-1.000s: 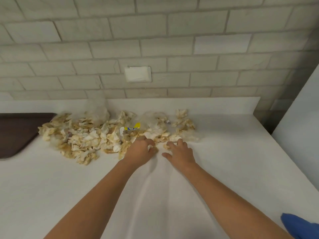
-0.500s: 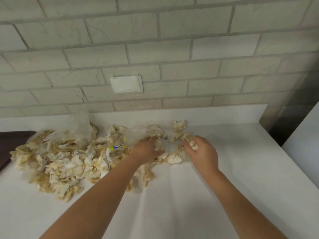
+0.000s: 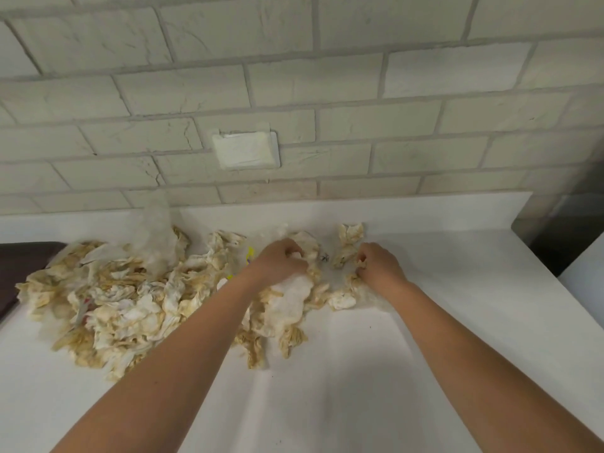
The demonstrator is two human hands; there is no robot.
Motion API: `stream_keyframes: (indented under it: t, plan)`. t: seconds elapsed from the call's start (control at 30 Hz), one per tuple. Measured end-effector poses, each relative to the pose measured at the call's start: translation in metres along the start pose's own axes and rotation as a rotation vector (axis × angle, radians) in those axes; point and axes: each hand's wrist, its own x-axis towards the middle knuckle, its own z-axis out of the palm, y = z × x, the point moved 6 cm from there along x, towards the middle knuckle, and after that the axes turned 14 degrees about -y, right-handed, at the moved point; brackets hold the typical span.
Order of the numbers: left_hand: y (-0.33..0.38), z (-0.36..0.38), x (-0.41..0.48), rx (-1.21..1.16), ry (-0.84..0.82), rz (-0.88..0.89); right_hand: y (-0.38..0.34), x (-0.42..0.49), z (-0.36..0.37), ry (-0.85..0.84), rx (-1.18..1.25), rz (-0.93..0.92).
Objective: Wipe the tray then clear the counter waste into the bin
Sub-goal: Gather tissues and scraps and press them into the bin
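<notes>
A wide heap of crumpled, yellow-stained paper tissues (image 3: 124,305) lies on the white counter (image 3: 343,387) against the back wall. My left hand (image 3: 281,261) is closed on a wad of tissue at the heap's right part. A little to the right, my right hand (image 3: 379,266) is closed on a small stained tissue piece beside a few loose scraps (image 3: 349,235). A dark brown tray (image 3: 19,266) shows at the far left edge, partly covered by the heap. No bin is in view.
Clear plastic wrap (image 3: 157,237) and a yellow-blue wrapper (image 3: 250,253) sit in the heap. A white wall plate (image 3: 245,150) is on the brick wall. The counter ends at the right, with a dark gap (image 3: 562,243) and a white surface beyond.
Both hands moved further back into the heap's right end and closed on tissues. The view has drawn closer and shifted right, so less of the tray shows.
</notes>
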Motion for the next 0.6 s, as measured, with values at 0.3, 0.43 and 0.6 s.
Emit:
stream_keyframes:
  t: [0.3, 0.43, 0.6]
  plan:
    - [-0.016, -0.047, -0.015, -0.684, 0.276, 0.039, -0.021, -0.054, -0.031, 0.354, 0.599, -0.168]
    - [-0.012, -0.057, -0.026, -1.029, 0.304, 0.15, -0.051, -0.079, -0.022, 0.34, 0.756, -0.282]
    - [-0.011, -0.064, -0.046, -1.265, 0.288, 0.166, -0.096, -0.079, 0.011, 0.109, 0.521, -0.273]
